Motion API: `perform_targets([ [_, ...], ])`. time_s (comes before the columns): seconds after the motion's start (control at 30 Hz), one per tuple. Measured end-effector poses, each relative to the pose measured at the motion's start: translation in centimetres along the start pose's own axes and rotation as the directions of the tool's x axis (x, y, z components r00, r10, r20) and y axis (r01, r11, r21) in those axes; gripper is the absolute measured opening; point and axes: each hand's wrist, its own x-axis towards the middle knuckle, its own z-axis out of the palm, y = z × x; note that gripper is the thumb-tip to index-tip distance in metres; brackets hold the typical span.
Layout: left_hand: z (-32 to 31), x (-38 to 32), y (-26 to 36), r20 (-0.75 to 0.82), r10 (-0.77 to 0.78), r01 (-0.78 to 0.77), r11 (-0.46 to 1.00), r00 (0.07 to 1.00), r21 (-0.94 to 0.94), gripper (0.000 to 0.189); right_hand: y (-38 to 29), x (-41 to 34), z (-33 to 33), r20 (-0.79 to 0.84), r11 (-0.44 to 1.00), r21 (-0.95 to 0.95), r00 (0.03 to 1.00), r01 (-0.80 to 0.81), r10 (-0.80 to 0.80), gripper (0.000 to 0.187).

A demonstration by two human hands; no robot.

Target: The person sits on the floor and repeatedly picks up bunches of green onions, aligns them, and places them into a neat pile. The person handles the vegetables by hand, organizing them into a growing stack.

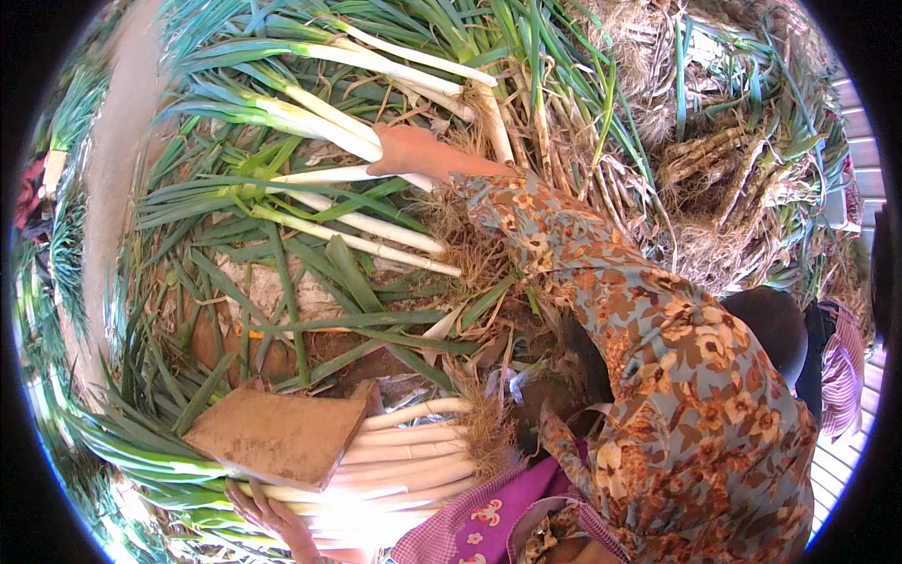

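My right hand (412, 151), at the end of a floral sleeve, is closed around white stalks of long green onions (317, 125), whose leaves point left. Just beside it, more loose onions (394, 231) lie with their roots to the right. At the bottom, my left hand (271, 518) rests on a row of onions (412, 451), fingers apart, close to the lower edge of a brown board (278, 437). That board lies across the row, covering part of the stalks. The lower stalks are washed out by glare.
Unpeeled onions with dry roots (733, 169) are heaped at the upper right. Cut green leaves (338, 324) litter the ground between my hands. A purple apron (479, 522) covers my lap. At the far left a bundle of onions (63, 127) has a tan band around it.
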Motion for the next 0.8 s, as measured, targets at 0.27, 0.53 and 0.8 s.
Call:
perform_targets([
  [0.27,-0.3,-0.1,0.5,-0.058,0.014,-0.012,0.999,0.998,0.030,0.043,-8.3,-20.7,1.7,0.300,-0.395,0.816,0.893,-0.422,-0.334,0.053],
  [0.53,-4.2,4.1,14.3,0.060,-0.218,0.132,0.334,0.974,-0.933,0.046,-10.5,-35.5,2.5,0.058,-0.897,0.173,0.914,-0.406,-0.402,0.057],
  [0.8,1.2,6.0,37.2,0.496,0.474,0.682,-0.579,0.728,-0.447,0.043,-9.7,-43.9,2.6,0.340,-0.236,0.920,0.936,-0.313,0.085,0.045],
])
